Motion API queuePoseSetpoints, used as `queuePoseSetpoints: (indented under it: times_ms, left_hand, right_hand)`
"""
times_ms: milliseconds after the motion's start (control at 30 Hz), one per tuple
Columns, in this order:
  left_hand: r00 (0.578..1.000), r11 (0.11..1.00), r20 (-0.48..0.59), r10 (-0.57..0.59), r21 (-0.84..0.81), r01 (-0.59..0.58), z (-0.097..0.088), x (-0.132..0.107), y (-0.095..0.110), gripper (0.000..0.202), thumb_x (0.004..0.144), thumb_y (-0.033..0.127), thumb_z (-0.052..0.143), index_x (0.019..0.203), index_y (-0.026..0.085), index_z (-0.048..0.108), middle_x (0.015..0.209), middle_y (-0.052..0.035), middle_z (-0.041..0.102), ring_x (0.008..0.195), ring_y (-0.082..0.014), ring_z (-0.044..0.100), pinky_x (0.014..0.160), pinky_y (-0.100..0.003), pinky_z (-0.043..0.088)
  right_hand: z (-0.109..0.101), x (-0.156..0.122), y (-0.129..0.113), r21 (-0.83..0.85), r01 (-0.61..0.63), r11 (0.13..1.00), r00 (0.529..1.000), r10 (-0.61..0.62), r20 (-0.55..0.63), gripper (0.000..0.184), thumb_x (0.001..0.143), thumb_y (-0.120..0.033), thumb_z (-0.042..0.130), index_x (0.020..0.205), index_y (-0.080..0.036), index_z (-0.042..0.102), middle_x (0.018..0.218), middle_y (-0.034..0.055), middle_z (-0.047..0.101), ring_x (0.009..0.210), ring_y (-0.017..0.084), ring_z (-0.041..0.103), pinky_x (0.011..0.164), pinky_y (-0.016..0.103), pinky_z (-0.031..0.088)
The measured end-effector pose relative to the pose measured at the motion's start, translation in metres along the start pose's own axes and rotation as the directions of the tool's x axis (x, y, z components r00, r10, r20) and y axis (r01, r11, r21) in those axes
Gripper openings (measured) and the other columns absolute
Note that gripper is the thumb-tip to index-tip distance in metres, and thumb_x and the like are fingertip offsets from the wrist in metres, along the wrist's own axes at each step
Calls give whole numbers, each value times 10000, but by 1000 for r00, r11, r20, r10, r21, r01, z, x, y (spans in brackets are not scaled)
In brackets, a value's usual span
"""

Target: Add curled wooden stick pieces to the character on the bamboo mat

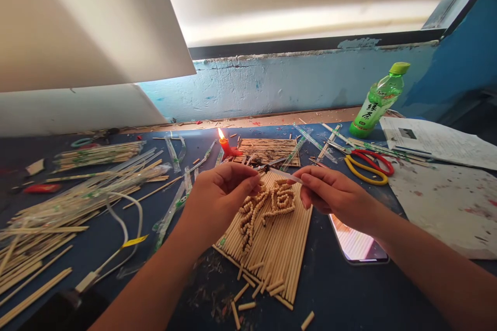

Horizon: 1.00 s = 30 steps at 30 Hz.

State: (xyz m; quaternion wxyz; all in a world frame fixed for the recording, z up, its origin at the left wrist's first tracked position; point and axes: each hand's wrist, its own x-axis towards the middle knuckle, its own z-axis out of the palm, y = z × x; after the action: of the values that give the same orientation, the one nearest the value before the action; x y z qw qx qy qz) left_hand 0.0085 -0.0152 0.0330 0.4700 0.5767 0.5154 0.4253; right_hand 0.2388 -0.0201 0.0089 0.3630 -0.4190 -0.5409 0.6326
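Observation:
Both of my hands are over a mat of wooden sticks point(285, 248) laid side by side, with small beige pieces point(280, 201) set on it in raised character shapes. My right hand point(334, 194) pinches a whitish translucent stick, seemingly a glue stick point(293, 178), which points left towards my other hand. My left hand point(227, 191) has thumb and fingertips pressed together close to the stick's far end; whatever they hold is too small to make out. Beyond my hands, a lit red candle point(224, 145) stands beside a smaller panel of scorched sticks point(269, 150).
Bundles of chopsticks point(97, 158) and plastic wrappers lie on the left, near a white cable point(126, 232). At right are scissors point(368, 168), a lit phone point(359, 243), a green tea bottle point(378, 101) and papers point(442, 139). Cut stick pieces point(246, 306) lie in front.

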Motion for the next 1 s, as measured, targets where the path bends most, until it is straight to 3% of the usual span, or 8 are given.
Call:
queuePoseSetpoints:
  times_ms: [100,167,233,333,500,833,1000]
  left_hand:
    - [1000,1000,22,-22,-1,22,-1,0,-1,175,752,305,757,857,174,707,762,-49,750,710,-185,718,681,-289,585]
    - [999,999,24,-33,11,33,-1,1,-1,188,742,306,769,866,177,709,798,-53,756,738,-187,720,691,-285,581]
    - [999,999,17,-34,34,34,-2,1,-1,200,735,307,777,877,181,713,826,-54,758,759,-185,717,702,-281,576]
    - [999,998,3,-36,53,36,-3,2,-1,201,730,305,778,877,183,716,844,-58,758,768,-181,711,715,-280,573]
    - [1000,996,5,-27,88,27,-4,2,0,195,731,309,767,880,192,721,869,-65,757,782,-192,709,737,-304,574]
    - [999,989,26,-40,142,35,-6,1,1,220,778,314,735,938,168,701,913,-75,738,767,-166,688,695,-277,549]
    - [1000,995,6,-16,100,16,-7,2,2,209,767,306,741,918,167,701,883,-74,733,728,-158,674,653,-271,541]
  right_hand:
    - [-7,5,0,55,33,998,993,-26,-116,249,928,-423,548,1048,-205,551,731,-6,594,465,66,292,431,243,192]
    - [-17,10,2,4,93,996,971,-89,-223,244,921,-416,553,1054,-212,544,787,11,615,502,83,358,457,251,267]
    - [-30,16,5,-175,131,976,933,-181,-310,246,917,-420,552,1049,-213,563,851,35,640,586,116,450,521,275,349]
    - [-49,24,13,-500,64,864,893,-273,-358,235,907,-421,558,1019,-221,610,904,53,656,718,167,540,614,305,408]
    - [-63,33,22,-669,-56,741,885,-273,-377,217,915,-375,518,988,-209,638,882,70,704,767,206,613,653,329,429]
    - [-61,43,15,-784,0,621,886,-364,-288,201,875,-348,569,925,-206,703,861,66,728,747,210,623,668,347,430]
    - [-56,57,12,-790,47,611,907,-357,-222,176,861,-320,584,918,-198,697,851,54,721,751,193,626,714,346,440]
